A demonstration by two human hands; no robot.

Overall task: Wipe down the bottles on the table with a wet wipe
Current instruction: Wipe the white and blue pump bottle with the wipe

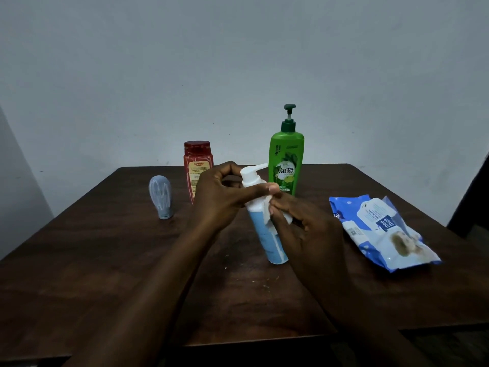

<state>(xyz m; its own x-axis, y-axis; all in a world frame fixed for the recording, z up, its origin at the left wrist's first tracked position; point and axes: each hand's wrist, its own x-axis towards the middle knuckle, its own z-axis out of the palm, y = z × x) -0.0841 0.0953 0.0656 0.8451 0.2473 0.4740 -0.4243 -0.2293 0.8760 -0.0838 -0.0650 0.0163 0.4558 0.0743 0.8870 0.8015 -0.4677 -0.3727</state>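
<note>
At the centre of the table (pixel 105 260), the white-and-blue pump bottle (pixel 267 239) is leaning with its top toward the left and its base at the tabletop. Whether the base is bearing on the wood cannot be confirmed. The left hand (pixel 219 194) is gripping the bottle at the white collar below the pump head, fingers curled round it. The right hand (pixel 309 229) is pinching a folded wet wipe (pixel 267 211) and pressing it against the upper body. The bottle is likely handling as a light, fairly stiff plastic cylinder, and its smooth wall is probably turning slippery where wetted. The collar is therefore offering the securer hold. The red bottle (pixel 195 160), green pump bottle (pixel 285 165) and small grey bottle (pixel 160 197) are standing behind, and the wipe pack (pixel 381 231) is lying to the right.
</note>
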